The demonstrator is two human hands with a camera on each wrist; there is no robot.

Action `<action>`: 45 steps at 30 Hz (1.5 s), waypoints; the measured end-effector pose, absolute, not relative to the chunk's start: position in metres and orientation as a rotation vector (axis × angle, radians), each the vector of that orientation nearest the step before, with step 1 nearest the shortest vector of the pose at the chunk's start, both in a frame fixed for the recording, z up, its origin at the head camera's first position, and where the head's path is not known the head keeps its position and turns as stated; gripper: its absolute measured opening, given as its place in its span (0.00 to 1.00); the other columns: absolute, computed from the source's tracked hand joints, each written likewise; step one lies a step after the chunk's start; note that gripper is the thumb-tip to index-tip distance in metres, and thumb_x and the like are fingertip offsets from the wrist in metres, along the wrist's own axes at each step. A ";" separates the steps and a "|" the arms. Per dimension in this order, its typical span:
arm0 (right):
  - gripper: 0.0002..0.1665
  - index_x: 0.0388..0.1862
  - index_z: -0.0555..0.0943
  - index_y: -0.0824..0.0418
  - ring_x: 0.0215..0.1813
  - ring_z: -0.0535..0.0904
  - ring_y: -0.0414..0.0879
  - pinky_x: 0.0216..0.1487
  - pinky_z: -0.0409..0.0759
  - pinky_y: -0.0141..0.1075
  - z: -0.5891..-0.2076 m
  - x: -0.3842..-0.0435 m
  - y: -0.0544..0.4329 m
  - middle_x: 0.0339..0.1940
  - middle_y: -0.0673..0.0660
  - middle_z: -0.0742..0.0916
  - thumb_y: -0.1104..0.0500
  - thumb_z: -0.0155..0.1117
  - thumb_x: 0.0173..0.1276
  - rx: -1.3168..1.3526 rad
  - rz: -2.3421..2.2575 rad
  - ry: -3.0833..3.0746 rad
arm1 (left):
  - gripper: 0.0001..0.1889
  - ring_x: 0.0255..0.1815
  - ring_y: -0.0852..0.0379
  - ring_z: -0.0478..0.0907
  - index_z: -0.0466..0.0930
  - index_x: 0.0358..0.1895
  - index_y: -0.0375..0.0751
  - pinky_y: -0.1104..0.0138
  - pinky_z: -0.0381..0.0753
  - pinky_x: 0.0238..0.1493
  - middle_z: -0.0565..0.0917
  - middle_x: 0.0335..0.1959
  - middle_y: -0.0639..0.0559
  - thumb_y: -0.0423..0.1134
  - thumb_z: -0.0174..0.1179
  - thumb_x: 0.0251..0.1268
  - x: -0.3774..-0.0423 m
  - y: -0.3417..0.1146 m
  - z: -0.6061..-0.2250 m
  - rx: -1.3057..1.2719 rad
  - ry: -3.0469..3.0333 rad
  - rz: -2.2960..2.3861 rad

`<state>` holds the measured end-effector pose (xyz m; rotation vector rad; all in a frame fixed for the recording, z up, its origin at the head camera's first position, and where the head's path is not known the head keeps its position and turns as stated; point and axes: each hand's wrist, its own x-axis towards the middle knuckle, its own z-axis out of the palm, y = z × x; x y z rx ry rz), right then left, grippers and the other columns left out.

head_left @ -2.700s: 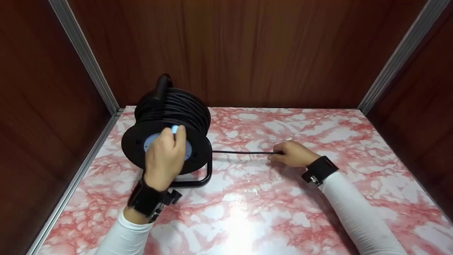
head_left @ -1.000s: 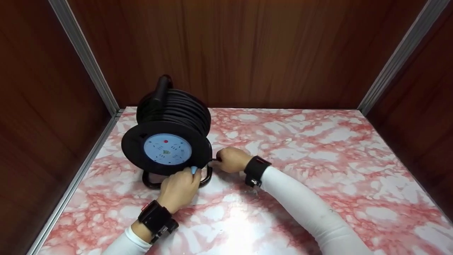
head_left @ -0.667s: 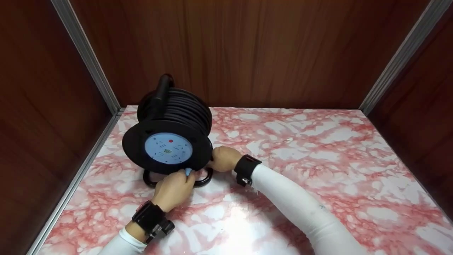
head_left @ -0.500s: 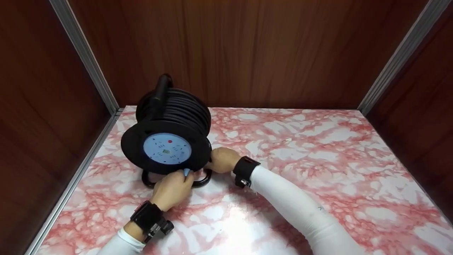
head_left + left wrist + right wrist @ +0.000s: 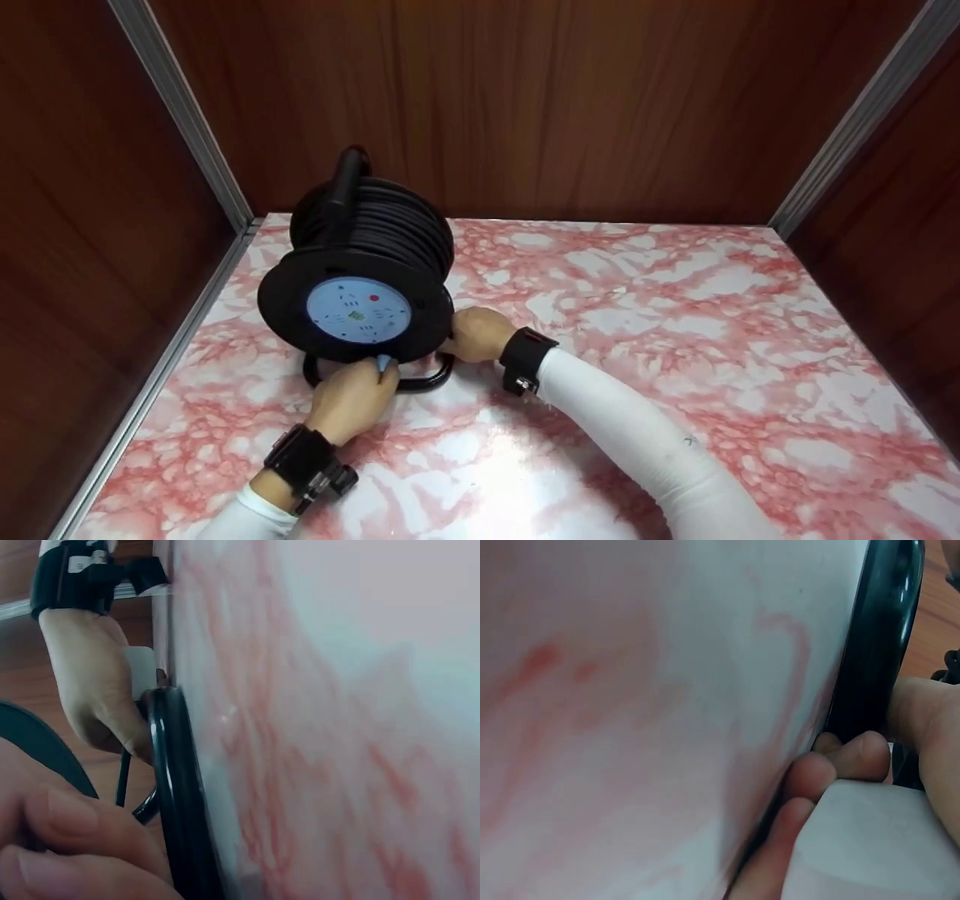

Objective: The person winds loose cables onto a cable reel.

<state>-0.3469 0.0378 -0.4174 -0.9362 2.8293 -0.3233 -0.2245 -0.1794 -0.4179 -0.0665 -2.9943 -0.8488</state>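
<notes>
A black cable reel [image 5: 283, 304], wound with thick black cable [image 5: 397, 221], stands at the left, its pale blue socket panel [image 5: 334, 309] facing me. My left hand [image 5: 351, 403] pinches the blue crank knob [image 5: 384, 362] low on the front disc. My right hand [image 5: 481, 334] is curled round the cable's free end close against the reel's right side. In the right wrist view a pale block [image 5: 870, 840] sits in its palm beside the curled fingers [image 5: 810, 776]; what it is I cannot tell. Most of the held cable is hidden.
The reel's black tubular stand [image 5: 424, 384] rests on a red-and-white marbled tabletop [image 5: 645, 360]. Its carry handle [image 5: 346, 184] rises at the top. Dark wood panels [image 5: 570, 112] with metal corner strips [image 5: 180, 112] enclose the back and sides.
The right hand has come in leftward with the cable, from well right of the reel to its side. The left hand has brought the knob down to the disc's bottom, and the disc has turned.
</notes>
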 end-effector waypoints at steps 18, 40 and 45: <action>0.21 0.30 0.82 0.55 0.41 0.87 0.55 0.39 0.85 0.53 -0.412 -0.339 0.038 0.36 0.58 0.89 0.39 0.66 0.69 -0.799 -0.301 2.894 | 0.29 0.21 0.51 0.76 0.75 0.20 0.47 0.48 0.80 0.29 0.75 0.16 0.51 0.51 0.43 0.85 -0.223 -0.189 -0.416 -0.048 -3.022 -0.945; 0.25 0.42 0.81 0.52 0.38 0.86 0.52 0.38 0.84 0.50 -0.414 -0.331 0.038 0.35 0.53 0.88 0.34 0.73 0.61 -0.760 -0.351 2.904 | 0.32 0.25 0.48 0.75 0.73 0.27 0.45 0.56 0.69 0.26 0.74 0.22 0.48 0.65 0.37 0.83 -0.210 -0.259 -0.377 0.215 -2.936 -0.972; 0.26 0.42 0.81 0.53 0.40 0.86 0.54 0.40 0.84 0.50 -0.416 -0.333 0.039 0.37 0.55 0.89 0.34 0.73 0.61 -0.755 -0.375 2.883 | 0.32 0.25 0.46 0.74 0.72 0.25 0.43 0.55 0.69 0.26 0.74 0.22 0.45 0.65 0.39 0.82 -0.208 -0.264 -0.368 0.252 -2.803 -1.035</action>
